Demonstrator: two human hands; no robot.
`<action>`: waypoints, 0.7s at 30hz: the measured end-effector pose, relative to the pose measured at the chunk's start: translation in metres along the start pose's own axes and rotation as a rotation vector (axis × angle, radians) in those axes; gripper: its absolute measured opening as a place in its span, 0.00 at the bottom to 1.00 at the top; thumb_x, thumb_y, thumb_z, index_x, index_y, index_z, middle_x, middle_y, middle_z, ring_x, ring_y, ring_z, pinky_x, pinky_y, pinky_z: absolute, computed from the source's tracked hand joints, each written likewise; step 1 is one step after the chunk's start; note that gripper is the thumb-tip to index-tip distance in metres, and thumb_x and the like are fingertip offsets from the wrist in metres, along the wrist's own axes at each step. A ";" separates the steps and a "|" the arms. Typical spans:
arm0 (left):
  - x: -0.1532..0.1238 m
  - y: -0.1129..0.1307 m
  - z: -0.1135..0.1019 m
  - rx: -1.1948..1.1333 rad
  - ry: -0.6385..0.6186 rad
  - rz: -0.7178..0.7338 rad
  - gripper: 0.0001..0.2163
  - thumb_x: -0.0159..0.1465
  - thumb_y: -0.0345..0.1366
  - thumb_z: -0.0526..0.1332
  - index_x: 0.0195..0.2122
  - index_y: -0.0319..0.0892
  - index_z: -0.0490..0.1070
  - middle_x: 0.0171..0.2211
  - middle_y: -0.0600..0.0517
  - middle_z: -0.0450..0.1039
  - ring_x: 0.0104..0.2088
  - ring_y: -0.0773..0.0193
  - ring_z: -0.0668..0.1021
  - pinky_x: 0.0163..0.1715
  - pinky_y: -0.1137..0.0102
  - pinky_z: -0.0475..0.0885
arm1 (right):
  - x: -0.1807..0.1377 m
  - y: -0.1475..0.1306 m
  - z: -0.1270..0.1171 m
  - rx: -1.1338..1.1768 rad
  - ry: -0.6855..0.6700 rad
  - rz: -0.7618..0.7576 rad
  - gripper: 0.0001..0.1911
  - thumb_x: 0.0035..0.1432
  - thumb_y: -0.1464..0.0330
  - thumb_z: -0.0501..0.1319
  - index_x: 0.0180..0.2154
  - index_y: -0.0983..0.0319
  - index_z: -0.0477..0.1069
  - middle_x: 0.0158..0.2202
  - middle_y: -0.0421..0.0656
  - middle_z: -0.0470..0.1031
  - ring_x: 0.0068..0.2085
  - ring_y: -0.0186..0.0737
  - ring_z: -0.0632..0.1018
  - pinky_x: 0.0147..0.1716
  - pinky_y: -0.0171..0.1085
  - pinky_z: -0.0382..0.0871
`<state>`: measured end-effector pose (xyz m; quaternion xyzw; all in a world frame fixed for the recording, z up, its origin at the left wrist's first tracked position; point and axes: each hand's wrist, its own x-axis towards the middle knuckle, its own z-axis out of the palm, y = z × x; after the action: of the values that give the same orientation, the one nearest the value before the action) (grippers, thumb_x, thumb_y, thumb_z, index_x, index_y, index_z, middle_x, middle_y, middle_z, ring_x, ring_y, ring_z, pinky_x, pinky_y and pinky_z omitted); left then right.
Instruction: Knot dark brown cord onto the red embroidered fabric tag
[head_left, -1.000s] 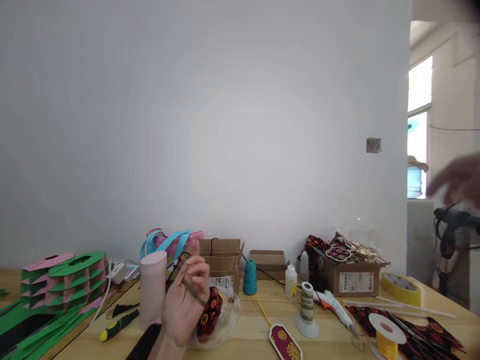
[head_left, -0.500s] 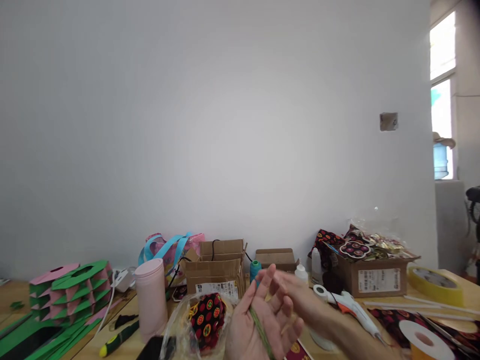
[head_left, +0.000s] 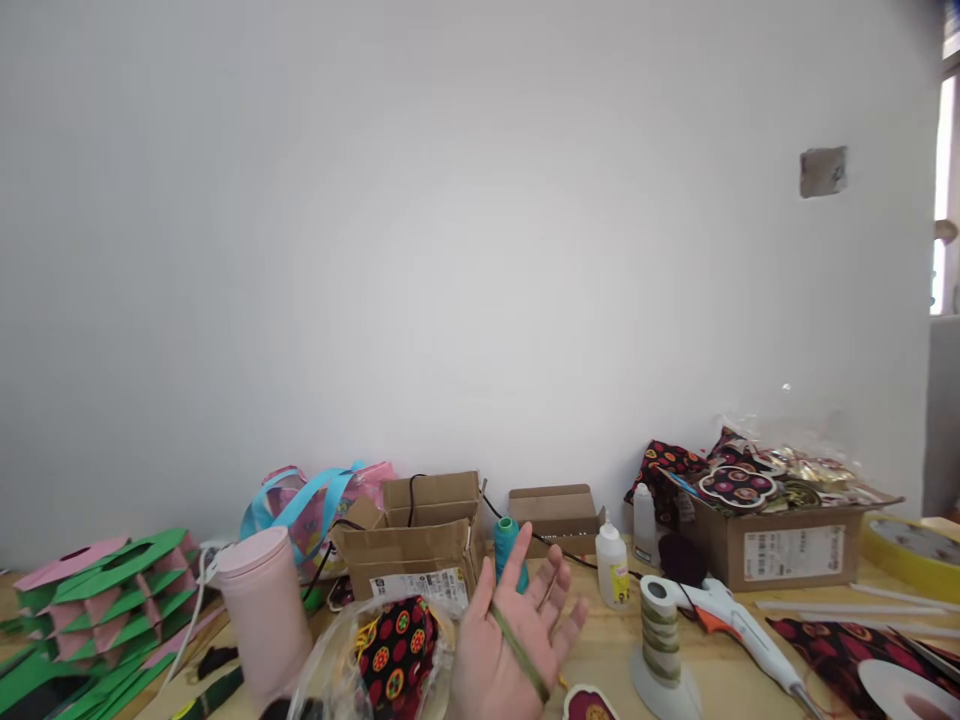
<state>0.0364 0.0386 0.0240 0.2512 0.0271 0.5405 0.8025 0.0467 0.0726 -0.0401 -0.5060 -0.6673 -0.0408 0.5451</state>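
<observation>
My left hand [head_left: 504,650] is raised palm up at the bottom middle, its fingers spread and slightly curled. An olive-green ribbon [head_left: 519,655] runs slantwise over the palm, from beside the thumb to the heel of the hand. Behind the fingers stands a teal thread spool [head_left: 505,545]. To the left, close to the hand, lies a clear plastic bag with dark flower-patterned fabric [head_left: 397,650]. Right of the wrist, a scalloped maroon patch [head_left: 589,703] is partly cut off by the frame edge. My right hand is out of view.
A white spool with olive ribbon [head_left: 661,640], a glue gun [head_left: 739,625] and a glue bottle [head_left: 612,567] stand to the right. A filled cardboard box [head_left: 787,550] sits behind. Leftward are an open carton [head_left: 420,560], a pink tumbler [head_left: 262,610] and pink-green paper shapes [head_left: 120,595].
My right hand, blurred over the left one before, has gone out of view. The left palm now shows fully with the ribbon across it. The head view has shifted slightly.
</observation>
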 end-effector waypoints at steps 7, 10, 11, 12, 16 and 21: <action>-0.004 -0.009 -0.054 0.002 0.143 -0.131 0.23 0.61 0.49 0.42 0.46 0.44 0.68 0.40 0.42 0.73 0.41 0.56 0.73 0.48 0.55 0.56 | -0.021 0.051 -0.031 -0.213 -0.142 -0.259 0.16 0.60 0.69 0.45 0.48 0.57 0.64 0.27 0.49 0.76 0.22 0.40 0.74 0.12 0.32 0.57; -0.004 -0.021 -0.061 -0.028 0.084 -0.223 0.26 0.59 0.53 0.40 0.45 0.46 0.69 0.40 0.42 0.73 0.42 0.55 0.73 0.46 0.57 0.57 | -0.012 0.076 -0.079 0.027 -0.483 -0.561 0.14 0.61 0.71 0.45 0.37 0.59 0.69 0.22 0.45 0.74 0.19 0.34 0.72 0.13 0.30 0.55; -0.004 -0.026 -0.061 -0.026 0.068 -0.252 0.27 0.58 0.54 0.39 0.45 0.45 0.70 0.39 0.42 0.73 0.42 0.54 0.73 0.45 0.58 0.58 | -0.008 0.080 -0.094 0.063 -0.520 -0.602 0.15 0.62 0.68 0.45 0.32 0.58 0.70 0.21 0.42 0.73 0.18 0.31 0.70 0.12 0.29 0.54; -0.004 -0.031 -0.062 -0.007 0.057 -0.278 0.28 0.58 0.55 0.39 0.44 0.44 0.70 0.38 0.41 0.74 0.41 0.54 0.73 0.43 0.60 0.60 | -0.004 0.082 -0.107 0.083 -0.538 -0.624 0.17 0.62 0.67 0.44 0.28 0.58 0.69 0.19 0.39 0.72 0.16 0.30 0.69 0.12 0.29 0.53; -0.010 -0.053 -0.063 0.138 0.089 -0.407 0.26 0.56 0.55 0.44 0.38 0.42 0.74 0.29 0.45 0.76 0.38 0.53 0.74 0.39 0.63 0.63 | 0.009 0.073 -0.138 0.210 -0.634 -0.594 0.26 0.63 0.62 0.38 0.27 0.62 0.69 0.20 0.41 0.71 0.19 0.30 0.69 0.17 0.29 0.56; -0.019 -0.066 -0.068 0.152 0.107 -0.407 0.23 0.55 0.55 0.48 0.26 0.44 0.75 0.30 0.46 0.76 0.44 0.48 0.71 0.39 0.59 0.64 | 0.013 0.068 -0.145 0.261 -0.676 -0.476 0.22 0.61 0.63 0.44 0.27 0.63 0.72 0.20 0.41 0.70 0.21 0.30 0.69 0.18 0.29 0.55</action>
<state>0.0636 0.0283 -0.0684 0.2713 0.1603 0.3765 0.8712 0.1963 0.0263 -0.0052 -0.2498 -0.9059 0.0871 0.3307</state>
